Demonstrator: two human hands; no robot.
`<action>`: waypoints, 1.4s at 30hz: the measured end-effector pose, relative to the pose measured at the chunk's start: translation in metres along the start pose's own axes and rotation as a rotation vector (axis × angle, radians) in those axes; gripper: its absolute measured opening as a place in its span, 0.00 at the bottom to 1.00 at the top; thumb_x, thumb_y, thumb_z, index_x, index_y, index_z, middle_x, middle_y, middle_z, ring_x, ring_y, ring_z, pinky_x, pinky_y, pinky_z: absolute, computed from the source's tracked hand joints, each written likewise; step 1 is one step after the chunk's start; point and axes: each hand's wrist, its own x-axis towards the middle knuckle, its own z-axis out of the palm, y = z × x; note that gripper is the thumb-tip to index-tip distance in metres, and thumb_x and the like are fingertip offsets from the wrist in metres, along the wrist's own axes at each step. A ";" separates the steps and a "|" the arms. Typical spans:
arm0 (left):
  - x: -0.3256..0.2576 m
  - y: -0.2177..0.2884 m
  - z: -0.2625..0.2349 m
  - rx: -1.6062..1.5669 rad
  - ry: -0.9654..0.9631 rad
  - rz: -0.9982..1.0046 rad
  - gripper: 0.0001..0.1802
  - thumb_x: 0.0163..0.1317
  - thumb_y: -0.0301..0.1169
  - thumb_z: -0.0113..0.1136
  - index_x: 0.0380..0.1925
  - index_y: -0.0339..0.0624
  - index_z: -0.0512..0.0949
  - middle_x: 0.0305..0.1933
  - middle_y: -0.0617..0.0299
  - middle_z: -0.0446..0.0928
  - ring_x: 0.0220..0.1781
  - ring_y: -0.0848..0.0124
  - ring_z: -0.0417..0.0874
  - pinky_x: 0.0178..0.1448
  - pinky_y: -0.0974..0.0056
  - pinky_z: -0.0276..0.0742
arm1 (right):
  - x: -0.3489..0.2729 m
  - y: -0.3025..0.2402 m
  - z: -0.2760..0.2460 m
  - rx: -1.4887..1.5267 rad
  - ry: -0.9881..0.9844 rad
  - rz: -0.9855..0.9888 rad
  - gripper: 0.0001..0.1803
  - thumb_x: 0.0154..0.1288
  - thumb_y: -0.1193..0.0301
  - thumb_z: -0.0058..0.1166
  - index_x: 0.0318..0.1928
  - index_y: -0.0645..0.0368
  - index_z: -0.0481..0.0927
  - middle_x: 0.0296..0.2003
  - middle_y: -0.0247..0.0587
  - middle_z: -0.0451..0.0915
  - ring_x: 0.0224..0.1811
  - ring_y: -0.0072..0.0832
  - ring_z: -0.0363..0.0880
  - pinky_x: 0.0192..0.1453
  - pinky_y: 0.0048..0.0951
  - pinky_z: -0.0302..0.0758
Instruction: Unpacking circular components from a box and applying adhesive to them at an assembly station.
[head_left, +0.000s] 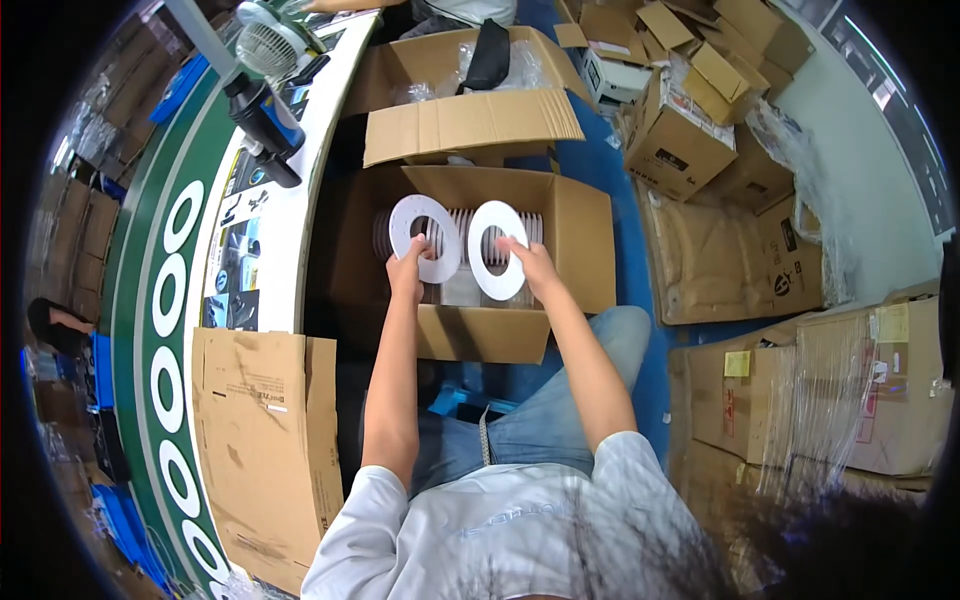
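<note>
My left hand (407, 274) grips a flat white ring (404, 216) by its lower edge, fingers partly behind it. Small holes dot this ring's face. A second white ring (497, 214) is held by my right hand (538, 265) at its right edge, with fingertips reaching into its centre hole. Both rings are raised side by side, slightly apart, over an open cardboard box (432, 333). Standing on edge in that box are rows of similar white rings (530, 230), partly covered by the two I hold.
Left of me a green conveyor belt (147, 300) carries several white rings (169, 391) beside a white worktop (285, 240) with a fan (268, 45). Cardboard (250, 440) stands near my left arm. Another open box (470, 125) lies beyond; cartons (680, 140) are piled at right.
</note>
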 end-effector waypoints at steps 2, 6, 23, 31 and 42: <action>-0.006 0.003 -0.007 -0.195 -0.045 -0.113 0.16 0.60 0.36 0.63 0.36 0.32 0.75 0.34 0.57 0.77 0.32 0.66 0.80 0.37 0.64 0.76 | -0.014 -0.017 0.005 0.096 -0.064 0.037 0.22 0.72 0.60 0.45 0.55 0.65 0.75 0.54 0.43 0.76 0.58 0.29 0.72 0.63 0.30 0.66; -0.016 0.001 -0.010 -0.370 -0.110 -0.220 0.26 0.63 0.47 0.58 0.44 0.32 0.72 0.41 0.54 0.77 0.45 0.63 0.79 0.50 0.59 0.77 | -0.033 -0.032 0.016 0.300 -0.322 -0.085 0.28 0.75 0.56 0.36 0.65 0.64 0.64 0.66 0.39 0.62 0.68 0.29 0.58 0.70 0.32 0.55; -0.071 0.020 0.070 -0.441 -0.453 -0.136 0.36 0.66 0.57 0.43 0.54 0.31 0.68 0.50 0.48 0.78 0.46 0.61 0.82 0.53 0.58 0.79 | -0.020 0.038 0.030 0.230 0.316 -0.234 0.34 0.74 0.50 0.32 0.68 0.64 0.55 0.65 0.42 0.62 0.66 0.32 0.62 0.69 0.31 0.58; -0.073 0.054 0.066 -0.056 -0.427 0.002 0.16 0.61 0.38 0.62 0.37 0.33 0.79 0.26 0.60 0.78 0.27 0.71 0.80 0.33 0.66 0.79 | -0.017 0.023 0.025 0.747 -0.110 -0.008 0.31 0.68 0.50 0.41 0.62 0.58 0.65 0.59 0.46 0.70 0.61 0.41 0.69 0.66 0.46 0.65; -0.091 0.191 0.066 1.142 0.023 0.790 0.27 0.40 0.32 0.65 0.44 0.39 0.73 0.37 0.42 0.79 0.39 0.47 0.82 0.42 0.52 0.79 | -0.027 -0.022 0.136 0.649 0.041 -0.035 0.21 0.66 0.70 0.53 0.57 0.62 0.68 0.50 0.42 0.77 0.54 0.36 0.75 0.61 0.42 0.71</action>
